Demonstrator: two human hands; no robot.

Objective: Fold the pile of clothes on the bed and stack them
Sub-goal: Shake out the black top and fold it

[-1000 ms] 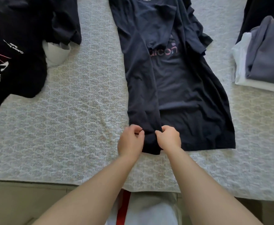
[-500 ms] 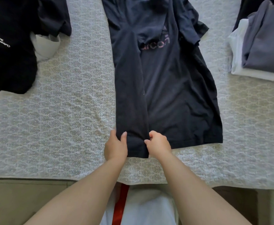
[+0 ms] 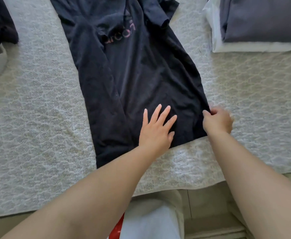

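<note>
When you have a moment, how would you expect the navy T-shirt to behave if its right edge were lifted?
The navy T-shirt probably drapes limply: it lies creased, one side already folded over. It likely slides little on the textured bedspread, helped by the left hand pressing flat while the right hand pinches its edge.

One head cam, looking steeply down from the near edge of the bed [image 3: 37, 118], close in; far edge cropped, both forearms entering from below.
</note>
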